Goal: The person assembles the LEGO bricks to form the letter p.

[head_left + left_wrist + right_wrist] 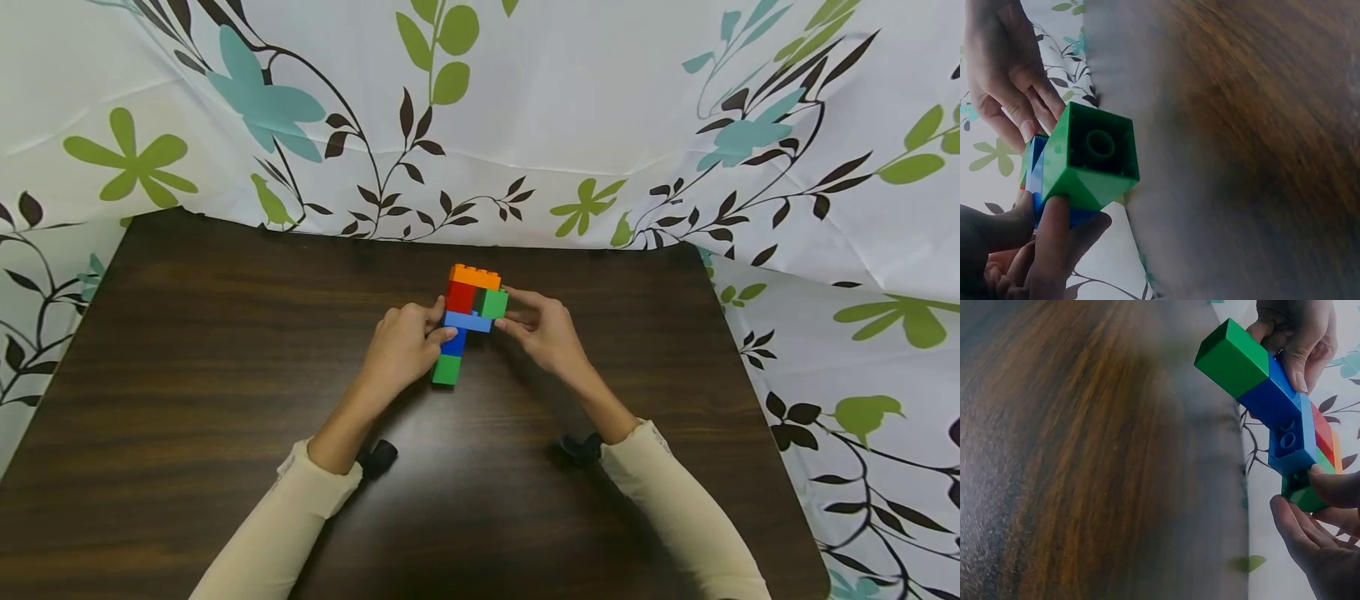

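Observation:
A stack of toy building bricks is held above the table between both hands. Its lower end is a green brick [446, 370], then a dark blue brick [1274, 394] and a wider light blue brick [468, 322]. Above stand a red brick [461, 297] and a second green brick [492, 304], with an orange brick [475, 276] across the top. My left hand [402, 346] grips the stack around the blue bricks. On the other side, my right hand [547, 333] pinches the upper green brick between thumb and fingers. The lower green brick's hollow underside faces the left wrist camera.
The dark wooden table [225, 350] spreads around the hands. A white cloth with a leaf pattern [585, 100] hangs behind it and along the sides. Dark wrist devices [380, 457] show by both cuffs.

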The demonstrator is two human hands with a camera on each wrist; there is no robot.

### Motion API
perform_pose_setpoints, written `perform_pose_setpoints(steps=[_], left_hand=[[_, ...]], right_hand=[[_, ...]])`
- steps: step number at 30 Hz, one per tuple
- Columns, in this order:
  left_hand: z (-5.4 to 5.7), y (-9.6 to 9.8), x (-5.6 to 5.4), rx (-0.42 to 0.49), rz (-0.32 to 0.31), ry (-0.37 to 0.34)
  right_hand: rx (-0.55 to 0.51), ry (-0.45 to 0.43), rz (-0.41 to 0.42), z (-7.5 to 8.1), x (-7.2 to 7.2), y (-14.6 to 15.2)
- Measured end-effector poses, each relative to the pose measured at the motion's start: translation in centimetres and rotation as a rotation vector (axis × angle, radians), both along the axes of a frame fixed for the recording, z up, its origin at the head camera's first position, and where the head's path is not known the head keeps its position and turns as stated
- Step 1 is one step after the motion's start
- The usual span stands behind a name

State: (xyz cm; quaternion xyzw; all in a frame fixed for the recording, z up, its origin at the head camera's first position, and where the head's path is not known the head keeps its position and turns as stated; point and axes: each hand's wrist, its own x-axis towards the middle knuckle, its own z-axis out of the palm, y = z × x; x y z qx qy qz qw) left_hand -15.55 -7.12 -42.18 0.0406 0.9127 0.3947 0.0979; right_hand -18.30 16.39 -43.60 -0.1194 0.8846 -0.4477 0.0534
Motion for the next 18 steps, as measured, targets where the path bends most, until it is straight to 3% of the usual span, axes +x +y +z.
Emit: perform_pose_setpoints(steps=[12, 18], left_hand=[[-1.2, 0.6, -1.5, -0.007, 0.056, -0.016], [-1.6, 0.4, -2.0, 0.02, 0.073, -0.06]], right_hand=[[0.083, 0.084, 0.014, -1.3, -1.6, -0.5], [0.143, 0.061, 0.025, -1.7, -2.5, -0.8]])
